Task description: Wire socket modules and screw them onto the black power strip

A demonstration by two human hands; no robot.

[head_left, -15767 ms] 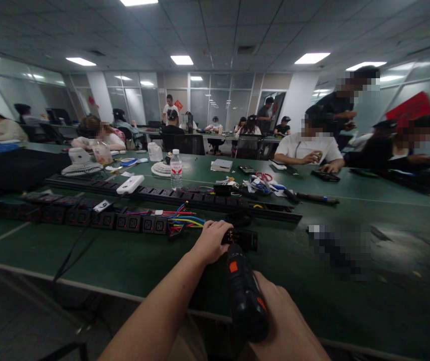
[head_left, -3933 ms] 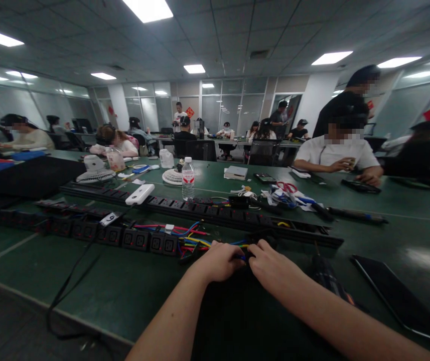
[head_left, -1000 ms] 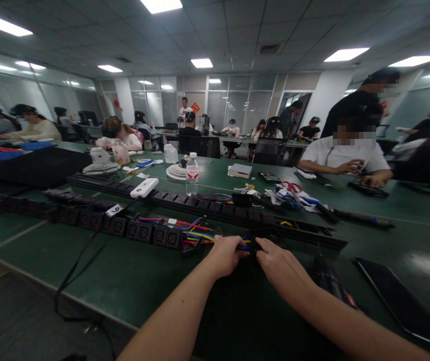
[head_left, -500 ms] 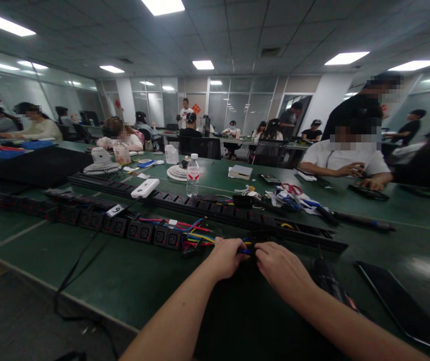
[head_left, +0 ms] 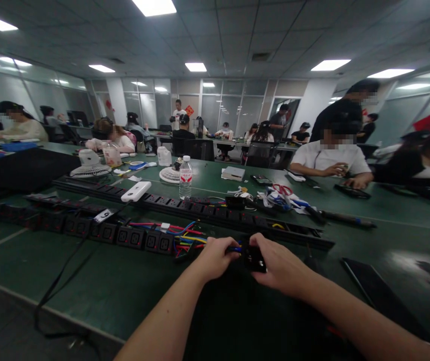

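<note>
My left hand [head_left: 220,256] is closed around a bundle of coloured wires [head_left: 195,240], with blue strands coming out past its fingertips. The wires run left into a row of black socket modules [head_left: 128,235]. In my right hand [head_left: 280,263] is a small black block-shaped part [head_left: 254,256] with shiny metal spots on its face, gripped between thumb and fingers. The blue wire ends reach up to this block; whether they are fixed to it is too dark to tell. Behind both hands lies a long black power strip [head_left: 218,213].
A water bottle [head_left: 185,178] and a white power bank [head_left: 136,191] stand near the strip. Red-handled scissors [head_left: 282,189] lie among cable scraps. At right is a dark flat panel [head_left: 384,301]. A co-worker in a white shirt [head_left: 327,163] sits across the green table [head_left: 98,286].
My right hand has turned and spread around the black block, whose face with metal spots now shows. My left hand still grips the wires. The whole view has shifted slightly.
</note>
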